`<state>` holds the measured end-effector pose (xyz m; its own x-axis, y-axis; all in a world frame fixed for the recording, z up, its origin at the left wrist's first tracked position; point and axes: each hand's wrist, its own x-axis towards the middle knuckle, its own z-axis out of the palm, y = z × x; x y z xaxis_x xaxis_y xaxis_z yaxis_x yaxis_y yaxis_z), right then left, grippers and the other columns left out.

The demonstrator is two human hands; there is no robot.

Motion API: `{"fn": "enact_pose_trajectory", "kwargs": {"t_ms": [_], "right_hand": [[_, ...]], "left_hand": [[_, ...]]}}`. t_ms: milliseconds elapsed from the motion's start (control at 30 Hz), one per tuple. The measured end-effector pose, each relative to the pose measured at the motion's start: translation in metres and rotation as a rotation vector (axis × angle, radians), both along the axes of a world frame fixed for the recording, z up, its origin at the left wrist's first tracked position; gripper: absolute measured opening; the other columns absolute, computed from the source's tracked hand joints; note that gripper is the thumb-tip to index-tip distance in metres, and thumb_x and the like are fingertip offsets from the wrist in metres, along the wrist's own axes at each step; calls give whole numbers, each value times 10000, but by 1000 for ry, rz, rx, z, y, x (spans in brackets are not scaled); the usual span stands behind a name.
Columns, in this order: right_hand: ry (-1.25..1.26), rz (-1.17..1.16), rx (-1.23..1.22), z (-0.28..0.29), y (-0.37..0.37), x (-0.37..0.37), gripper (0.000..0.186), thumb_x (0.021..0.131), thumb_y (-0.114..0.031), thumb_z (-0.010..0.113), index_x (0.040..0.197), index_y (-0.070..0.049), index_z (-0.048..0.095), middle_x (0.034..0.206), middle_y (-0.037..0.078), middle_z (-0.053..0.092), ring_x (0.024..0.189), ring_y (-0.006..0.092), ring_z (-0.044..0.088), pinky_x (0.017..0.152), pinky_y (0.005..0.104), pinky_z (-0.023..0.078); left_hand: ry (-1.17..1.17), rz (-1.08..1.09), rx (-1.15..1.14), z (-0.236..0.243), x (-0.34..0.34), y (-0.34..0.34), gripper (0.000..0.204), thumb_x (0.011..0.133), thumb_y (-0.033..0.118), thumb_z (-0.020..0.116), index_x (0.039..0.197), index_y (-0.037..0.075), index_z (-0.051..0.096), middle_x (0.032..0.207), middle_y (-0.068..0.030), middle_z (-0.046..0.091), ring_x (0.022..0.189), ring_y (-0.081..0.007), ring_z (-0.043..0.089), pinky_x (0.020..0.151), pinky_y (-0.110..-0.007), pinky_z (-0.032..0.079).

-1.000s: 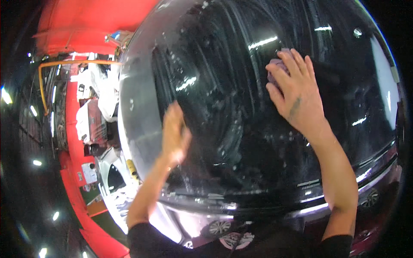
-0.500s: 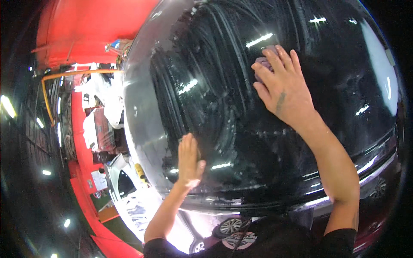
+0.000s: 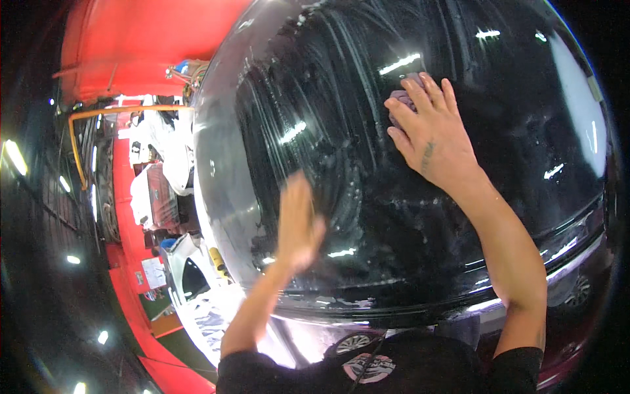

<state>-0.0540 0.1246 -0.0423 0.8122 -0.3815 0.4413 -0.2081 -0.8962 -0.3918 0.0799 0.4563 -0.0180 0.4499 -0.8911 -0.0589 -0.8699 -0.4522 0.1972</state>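
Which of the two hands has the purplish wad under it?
The right hand: the purplish wad pokes out beneath it; none shows at the left hand.

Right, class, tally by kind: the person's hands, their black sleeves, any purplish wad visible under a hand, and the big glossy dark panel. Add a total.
Hands: 2 (left hand, blurred; right hand)
Black sleeves: 2 (left sleeve, right sleeve)
Purplish wad: 1, under the right fingers
Glossy dark panel: 1
Total: 6
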Motion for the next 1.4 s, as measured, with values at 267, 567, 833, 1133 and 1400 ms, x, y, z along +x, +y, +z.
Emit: {"fn": "enact_pose_trajectory", "kwargs": {"t_ms": [267, 567, 833, 1133, 1400], "right_hand": [[0, 56, 27, 11, 15, 7, 421, 941, -251, 739, 1324, -100, 650, 1474, 210, 547, 1452, 447, 442, 1242, 626, 286], [-24, 24, 0, 2, 4, 0, 410, 960, -295, 686, 1308, -84, 641, 1461, 256, 574, 1429, 478, 481, 1207, 675, 304], [-19, 54, 15, 15, 14, 5, 392, 970, -298, 665, 1280, -59, 648, 1449, 265, 571, 1410, 495, 494, 1204, 675, 316], [-99, 23, -8, -9, 5, 4, 399, 975, -336, 689, 1289, -91, 657, 1443, 228, 587, 1417, 454, 489, 1208, 664, 300], [-125, -9, -83, -23, 8, 7, 340, 1000, -325, 671, 1269, -119, 667, 1403, 185, 619, 1392, 419, 517, 1164, 646, 365]], "left_hand": [[-138, 105, -175, 4, 248, -141, 671, 1132, 413, 335, 1600, -68, 351, 1692, -244, 326, 1591, -385, 258, 1313, -453, 184], [-112, 55, 127, 11, 15, -57, 711, 1049, 210, 484, 1643, -75, 217, 1720, -287, 208, 1619, -413, 162, 1333, -485, 100], [-159, -15, -161, -3, 208, -168, 622, 1132, 328, 391, 1618, -55, 323, 1713, -244, 275, 1597, -371, 250, 1316, -477, 185], [-86, -82, 60, 4, -32, -74, 733, 1043, 291, 505, 1629, -76, 260, 1710, -299, 227, 1613, -449, 155, 1322, -542, 104], [-132, 23, 40, 3, 16, -133, 591, 1132, 290, 322, 1609, -59, 336, 1684, -283, 309, 1606, -374, 224, 1320, -440, 171]]}}
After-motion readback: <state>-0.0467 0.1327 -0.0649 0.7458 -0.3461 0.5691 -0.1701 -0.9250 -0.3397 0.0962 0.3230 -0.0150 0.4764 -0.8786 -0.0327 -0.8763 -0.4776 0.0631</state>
